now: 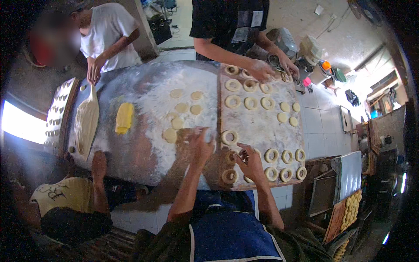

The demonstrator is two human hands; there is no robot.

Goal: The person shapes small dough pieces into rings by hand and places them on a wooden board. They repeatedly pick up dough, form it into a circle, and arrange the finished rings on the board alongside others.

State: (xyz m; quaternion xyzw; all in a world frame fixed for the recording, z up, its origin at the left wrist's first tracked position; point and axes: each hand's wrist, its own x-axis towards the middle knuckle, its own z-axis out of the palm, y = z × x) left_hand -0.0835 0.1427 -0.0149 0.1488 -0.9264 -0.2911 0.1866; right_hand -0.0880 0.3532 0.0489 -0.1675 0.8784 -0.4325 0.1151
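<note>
My left hand (202,143) is over the floured part of the table (146,161), near the seam with the wooden board (270,126). Motion smears its fingers, so I cannot tell what, if anything, is in them. Just right of the seam, my right hand (250,160) has its fingers apart, their tips beside a ring of dough (229,137) and above other rings partly in its shadow. More dough rings (271,155) stand in rows to its right. Left of my left hand lie several flat dough rounds (170,135), two of them overlapping.
Across the board a person in black (231,26) handles rings. Another in white (109,35) holds the end of a long dough strip (87,118). A yellow folded slab (124,118) lies mid-table. At lower left sits another person (65,196); a tray of rings (350,209) is at lower right.
</note>
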